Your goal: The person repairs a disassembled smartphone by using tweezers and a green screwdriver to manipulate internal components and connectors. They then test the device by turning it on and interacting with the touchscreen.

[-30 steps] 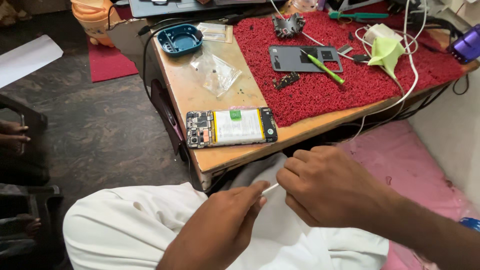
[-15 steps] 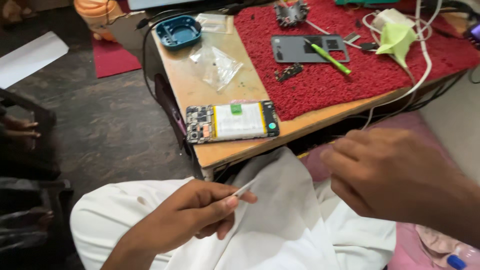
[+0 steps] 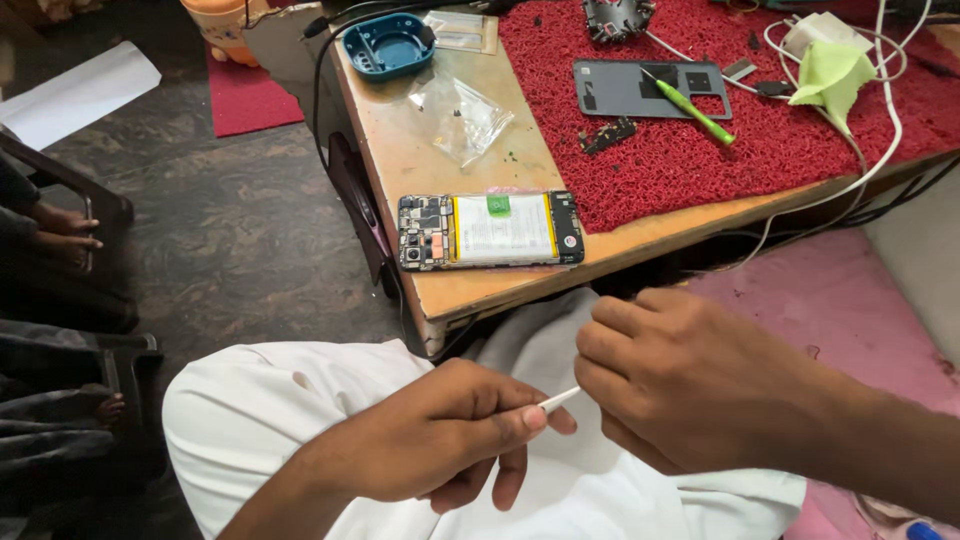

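Both hands over the lap, below the surface (image 3: pixel 470 290). Left hand (image 3: pixel 440 440) pinches a thin white stick (image 3: pixel 558 400); right hand (image 3: pixel 680 380) curled closed at its far tip, grip unclear. Stick's long axis points up-right. Best kept pinched near the tip, pulled steadily along its length
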